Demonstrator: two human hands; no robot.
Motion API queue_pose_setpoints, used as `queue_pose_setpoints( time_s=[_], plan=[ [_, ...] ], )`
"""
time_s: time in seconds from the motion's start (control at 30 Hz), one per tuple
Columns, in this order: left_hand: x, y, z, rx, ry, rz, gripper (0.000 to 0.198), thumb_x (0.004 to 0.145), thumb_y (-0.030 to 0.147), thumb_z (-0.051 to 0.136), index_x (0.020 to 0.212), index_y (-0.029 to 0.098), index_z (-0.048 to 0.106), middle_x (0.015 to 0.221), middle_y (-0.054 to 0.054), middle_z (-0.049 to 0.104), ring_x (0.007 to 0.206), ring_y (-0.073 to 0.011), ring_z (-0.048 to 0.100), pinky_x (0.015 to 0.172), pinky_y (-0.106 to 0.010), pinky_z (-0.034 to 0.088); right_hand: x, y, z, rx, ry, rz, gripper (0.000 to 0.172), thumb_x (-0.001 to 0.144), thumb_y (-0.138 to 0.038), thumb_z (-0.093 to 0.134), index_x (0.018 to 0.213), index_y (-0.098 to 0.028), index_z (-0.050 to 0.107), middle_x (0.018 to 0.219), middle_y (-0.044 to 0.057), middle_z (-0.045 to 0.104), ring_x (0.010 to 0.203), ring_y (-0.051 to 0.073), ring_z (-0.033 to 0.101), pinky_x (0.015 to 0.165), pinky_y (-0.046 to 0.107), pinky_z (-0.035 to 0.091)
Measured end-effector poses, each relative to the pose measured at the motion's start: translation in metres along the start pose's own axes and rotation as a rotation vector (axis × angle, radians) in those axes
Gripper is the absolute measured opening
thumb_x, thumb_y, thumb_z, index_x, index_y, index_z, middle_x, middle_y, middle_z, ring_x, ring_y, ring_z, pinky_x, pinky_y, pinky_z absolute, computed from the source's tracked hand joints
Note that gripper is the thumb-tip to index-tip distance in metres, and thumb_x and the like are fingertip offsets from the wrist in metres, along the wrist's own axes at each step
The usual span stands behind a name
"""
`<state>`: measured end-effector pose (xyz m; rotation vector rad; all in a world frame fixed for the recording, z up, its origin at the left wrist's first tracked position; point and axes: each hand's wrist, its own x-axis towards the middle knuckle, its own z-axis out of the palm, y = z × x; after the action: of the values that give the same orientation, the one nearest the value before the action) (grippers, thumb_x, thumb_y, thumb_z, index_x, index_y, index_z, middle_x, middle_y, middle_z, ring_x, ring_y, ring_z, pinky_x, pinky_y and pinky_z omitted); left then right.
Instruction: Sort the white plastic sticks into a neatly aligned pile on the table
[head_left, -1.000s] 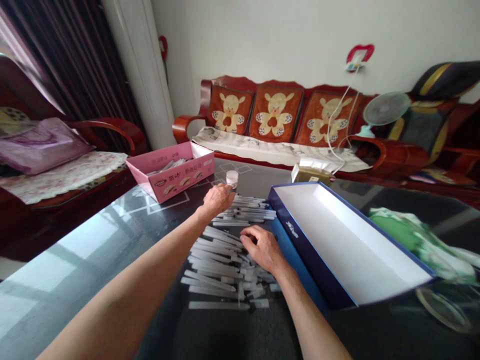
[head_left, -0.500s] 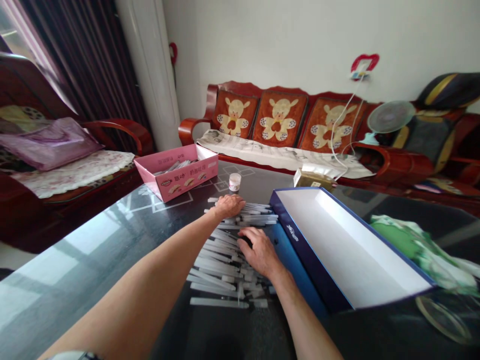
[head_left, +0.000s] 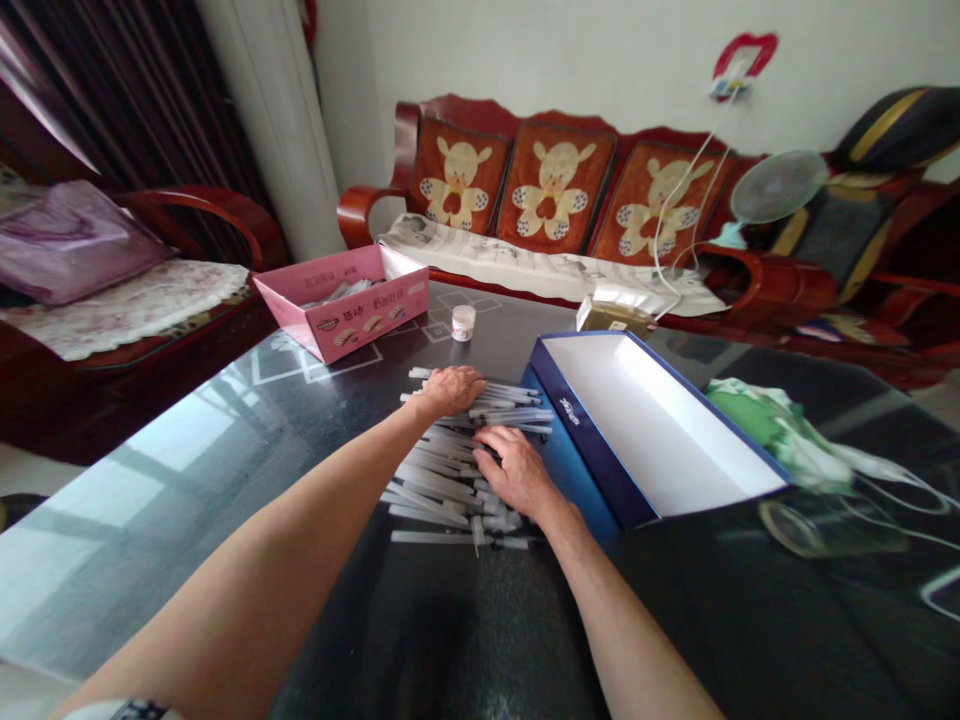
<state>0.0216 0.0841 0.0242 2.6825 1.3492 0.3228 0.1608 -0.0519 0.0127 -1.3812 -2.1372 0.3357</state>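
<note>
A loose pile of slim white plastic sticks lies on the dark glass tabletop, most of them pointing roughly the same way. My left hand rests palm down on the pile's far end, holding nothing I can see. My right hand lies on the sticks nearer me, its fingers slightly apart. A small white lidded jar stands on the table beyond my left hand, not touching it. Just right of my right hand is an open blue box with a white inside.
A pink cardboard box holding wrapped items stands at the far left of the glass table. A foil-topped brown packet sits at the far edge. A green-and-white cloth lies to the right. A red wooden sofa stands behind.
My left hand held the jar a second ago. The jar now stands on the table, and that hand has moved down onto the sticks. The pile looks slightly shifted, and the view has tilted.
</note>
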Motion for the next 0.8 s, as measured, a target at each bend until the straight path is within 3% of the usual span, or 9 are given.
queue_pose_setpoints(
  time_s=[0.27, 0.5, 0.63, 0.8],
  plan=[
    [-0.026, 0.010, 0.000, 0.008, 0.038, -0.004, 0.035, 0.096, 0.037, 0.033, 0.117, 0.022, 0.058, 0.119, -0.007, 0.062, 0.110, -0.0203, 0.058, 0.090, -0.035, 0.046, -0.016, -0.017, -0.004, 0.009, -0.014, -0.010, 0.021, 0.088, -0.022, 0.052, 0.104, -0.018, 0.065, 0.108, 0.007, 0.066, 0.102, 0.021, 0.055, 0.093, 0.034, 0.042],
    [-0.015, 0.004, 0.001, 0.025, 0.041, 0.019, 0.033, 0.095, 0.039, 0.037, 0.107, 0.023, 0.063, 0.108, -0.006, 0.066, 0.097, -0.0199, 0.064, 0.085, -0.034, 0.048, -0.005, -0.019, -0.006, 0.024, -0.042, 0.042, 0.019, 0.090, -0.022, 0.049, 0.097, -0.019, 0.067, 0.099, 0.007, 0.068, 0.097, 0.019, 0.058, 0.088, 0.031, 0.043],
    [-0.006, -0.003, -0.004, 0.014, 0.067, 0.021, 0.034, 0.093, 0.042, 0.042, 0.111, 0.021, 0.062, 0.110, -0.007, 0.066, 0.094, -0.0191, 0.065, 0.082, -0.030, 0.048, 0.004, -0.020, -0.002, 0.034, -0.011, 0.057, 0.018, 0.089, -0.021, 0.051, 0.096, -0.020, 0.067, 0.098, 0.006, 0.068, 0.096, 0.019, 0.058, 0.087, 0.030, 0.042],
    [-0.018, -0.008, -0.018, -0.001, 0.142, 0.034, 0.034, 0.094, 0.040, 0.041, 0.113, 0.019, 0.060, 0.113, -0.008, 0.065, 0.104, -0.0188, 0.061, 0.089, -0.031, 0.047, 0.008, -0.016, -0.014, 0.113, 0.011, 0.029, 0.024, 0.090, -0.019, 0.046, 0.076, -0.020, 0.065, 0.077, 0.003, 0.067, 0.075, 0.015, 0.060, 0.072, 0.025, 0.043]
  ],
)
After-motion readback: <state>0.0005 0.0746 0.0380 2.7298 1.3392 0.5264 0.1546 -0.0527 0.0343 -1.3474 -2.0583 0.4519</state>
